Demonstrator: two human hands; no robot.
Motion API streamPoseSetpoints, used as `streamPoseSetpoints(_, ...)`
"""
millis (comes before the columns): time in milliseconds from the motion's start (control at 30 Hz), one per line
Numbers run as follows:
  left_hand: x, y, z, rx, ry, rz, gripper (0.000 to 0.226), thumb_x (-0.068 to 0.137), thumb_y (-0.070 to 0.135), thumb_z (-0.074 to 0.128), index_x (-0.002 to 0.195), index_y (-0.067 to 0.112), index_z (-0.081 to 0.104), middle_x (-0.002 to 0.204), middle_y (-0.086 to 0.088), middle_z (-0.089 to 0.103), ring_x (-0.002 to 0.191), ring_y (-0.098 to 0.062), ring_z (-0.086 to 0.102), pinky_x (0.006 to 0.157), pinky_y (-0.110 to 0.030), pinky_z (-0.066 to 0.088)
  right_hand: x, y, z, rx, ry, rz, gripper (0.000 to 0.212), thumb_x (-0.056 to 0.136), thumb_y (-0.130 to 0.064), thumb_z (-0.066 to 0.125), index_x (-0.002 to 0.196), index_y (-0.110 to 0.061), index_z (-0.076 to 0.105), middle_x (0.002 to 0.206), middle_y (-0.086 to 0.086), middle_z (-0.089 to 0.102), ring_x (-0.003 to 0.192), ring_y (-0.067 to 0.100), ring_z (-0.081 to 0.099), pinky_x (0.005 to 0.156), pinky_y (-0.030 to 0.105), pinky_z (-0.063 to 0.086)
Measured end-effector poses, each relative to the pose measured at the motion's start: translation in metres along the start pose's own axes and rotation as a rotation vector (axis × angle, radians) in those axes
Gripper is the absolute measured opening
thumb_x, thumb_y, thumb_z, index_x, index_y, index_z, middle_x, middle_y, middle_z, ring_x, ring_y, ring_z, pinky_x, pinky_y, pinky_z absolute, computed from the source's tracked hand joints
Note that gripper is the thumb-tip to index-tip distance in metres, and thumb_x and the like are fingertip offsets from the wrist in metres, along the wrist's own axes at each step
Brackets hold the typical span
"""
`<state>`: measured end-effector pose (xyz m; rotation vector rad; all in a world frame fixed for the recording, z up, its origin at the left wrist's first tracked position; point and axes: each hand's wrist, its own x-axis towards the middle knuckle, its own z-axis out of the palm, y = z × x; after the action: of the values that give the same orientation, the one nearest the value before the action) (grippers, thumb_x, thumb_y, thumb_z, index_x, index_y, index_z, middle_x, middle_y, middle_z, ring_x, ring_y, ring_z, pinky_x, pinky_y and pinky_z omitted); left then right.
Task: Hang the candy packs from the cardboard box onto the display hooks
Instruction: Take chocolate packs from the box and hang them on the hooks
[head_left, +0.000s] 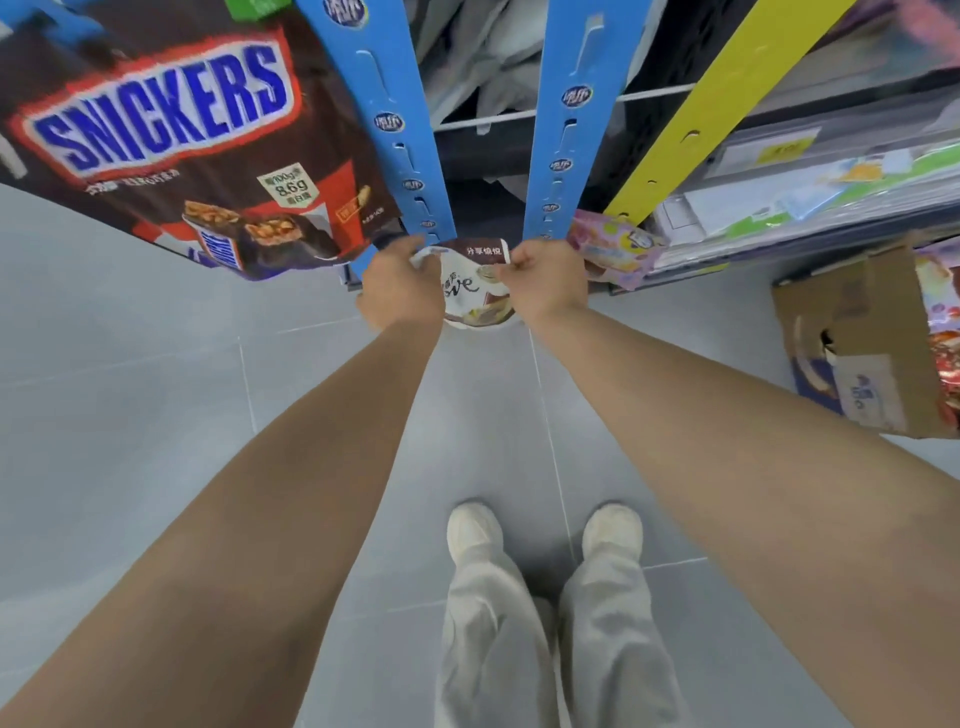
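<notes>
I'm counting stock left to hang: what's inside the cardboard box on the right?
Colourful candy packs show at the far edge of the cardboard box, purple above, red below. Its brown side covers the rest, so how many remain cannot be told.

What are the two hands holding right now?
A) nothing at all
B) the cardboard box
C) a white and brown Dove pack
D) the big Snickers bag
C: the left hand and the right hand each pinch a top corner of the Dove pack, while the Snickers bag and the cardboard box are untouched.
</notes>
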<state>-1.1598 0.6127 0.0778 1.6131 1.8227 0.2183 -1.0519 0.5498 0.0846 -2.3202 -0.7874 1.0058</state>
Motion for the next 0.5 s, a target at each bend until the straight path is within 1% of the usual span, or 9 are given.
streamPoseSetpoints(33, 0.007, -0.001, 0.006, 0.002, 0.004, 0.013, 0.034, 0.092, 0.022, 0.053, 0.125, 0.026, 0.059, 0.127, -0.002, 0.061, 0.117, -0.022, 0.055, 0.1, -0.036, 0.043, 0.007, 0.004, 0.004, -0.014, 0.006, -0.007, 0.017, 0.088, -0.021, 0.06, 0.085, -0.007, 0.068, 0.087, 0.01, 0.065, 0.083, 0.023, 0.057, 0.067, 0.028, 0.043)
streamPoseSetpoints(100, 0.019, -0.003, 0.017, 0.017, 0.017, 0.041, 0.036, 0.093, 0.022, 0.052, 0.128, 0.027, 0.056, 0.129, -0.001, 0.06, 0.118, -0.022, 0.054, 0.1, -0.034, 0.04, 0.02, 0.012, 0.013, -0.031, 0.022, 0.007, 0.021, 0.089, -0.022, 0.057, 0.074, -0.01, 0.065, 0.074, 0.004, 0.057, 0.075, 0.019, 0.05, 0.061, 0.025, 0.033)
streamPoseSetpoints(167, 0.028, -0.005, 0.026, 0.014, 0.037, 0.06, 0.037, 0.093, 0.023, 0.053, 0.13, 0.027, 0.055, 0.13, -0.002, 0.059, 0.119, -0.023, 0.055, 0.098, -0.032, 0.04, 0.028, 0.018, 0.022, -0.042, 0.064, 0.016, 0.033, 0.09, -0.024, 0.057, 0.058, -0.016, 0.052, 0.061, -0.003, 0.047, 0.072, 0.017, 0.045, 0.054, 0.023, 0.027)
streamPoseSetpoints(200, 0.032, -0.007, 0.029, 0.0, 0.051, 0.062, 0.037, 0.093, 0.024, 0.053, 0.13, 0.026, 0.055, 0.129, -0.003, 0.06, 0.118, -0.024, 0.055, 0.098, -0.032, 0.04, 0.031, 0.018, 0.025, -0.034, 0.075, 0.007, 0.034, 0.09, -0.024, 0.057, 0.058, -0.017, 0.05, 0.062, -0.002, 0.049, 0.073, 0.017, 0.046, 0.051, 0.024, 0.026)
streamPoseSetpoints(233, 0.036, -0.008, 0.031, -0.023, 0.066, 0.062, 0.036, 0.093, 0.023, 0.053, 0.128, 0.025, 0.057, 0.128, -0.003, 0.061, 0.117, -0.024, 0.056, 0.098, -0.032, 0.041, 0.033, 0.018, 0.029, -0.013, 0.081, -0.004, 0.027, 0.091, -0.024, 0.056, 0.064, -0.017, 0.057, 0.069, 0.001, 0.057, 0.075, 0.018, 0.049, 0.052, 0.023, 0.028)
streamPoseSetpoints(267, 0.039, -0.01, 0.033, -0.049, 0.077, 0.063, 0.034, 0.092, 0.022, 0.054, 0.126, 0.024, 0.059, 0.126, -0.003, 0.062, 0.116, -0.024, 0.056, 0.099, -0.033, 0.042, 0.035, 0.017, 0.031, 0.009, 0.089, -0.015, 0.019, 0.091, -0.024, 0.056, 0.078, -0.014, 0.066, 0.081, 0.005, 0.065, 0.079, 0.02, 0.053, 0.057, 0.022, 0.032)
streamPoseSetpoints(333, 0.044, -0.011, 0.036, -0.111, 0.096, 0.088, 0.031, 0.09, 0.02, 0.055, 0.121, 0.022, 0.063, 0.122, -0.003, 0.064, 0.114, -0.023, 0.057, 0.101, -0.034, 0.043, 0.037, 0.016, 0.033, 0.036, 0.124, -0.022, 0.02, 0.092, -0.024, 0.054, 0.098, -0.011, 0.069, 0.099, 0.007, 0.069, 0.092, 0.022, 0.06, 0.066, 0.021, 0.034)
streamPoseSetpoints(433, 0.048, -0.008, 0.039, -0.156, 0.12, 0.157, 0.025, 0.088, 0.02, 0.057, 0.112, 0.017, 0.067, 0.114, -0.002, 0.068, 0.108, -0.022, 0.059, 0.097, -0.035, 0.044, 0.042, 0.018, 0.032, 0.063, 0.178, -0.026, 0.021, 0.093, -0.025, 0.054, 0.1, -0.011, 0.068, 0.101, 0.007, 0.07, 0.096, 0.022, 0.061, 0.068, 0.02, 0.033)
streamPoseSetpoints(500, 0.051, -0.005, 0.041, -0.173, 0.117, 0.155, 0.021, 0.088, 0.023, 0.058, 0.106, 0.017, 0.067, 0.108, 0.0, 0.068, 0.104, -0.02, 0.059, 0.095, -0.036, 0.045, 0.049, 0.019, 0.031, 0.077, 0.205, -0.014, 0.022, 0.093, -0.027, 0.054, 0.102, -0.013, 0.068, 0.103, 0.006, 0.069, 0.098, 0.021, 0.061, 0.069, 0.02, 0.034)
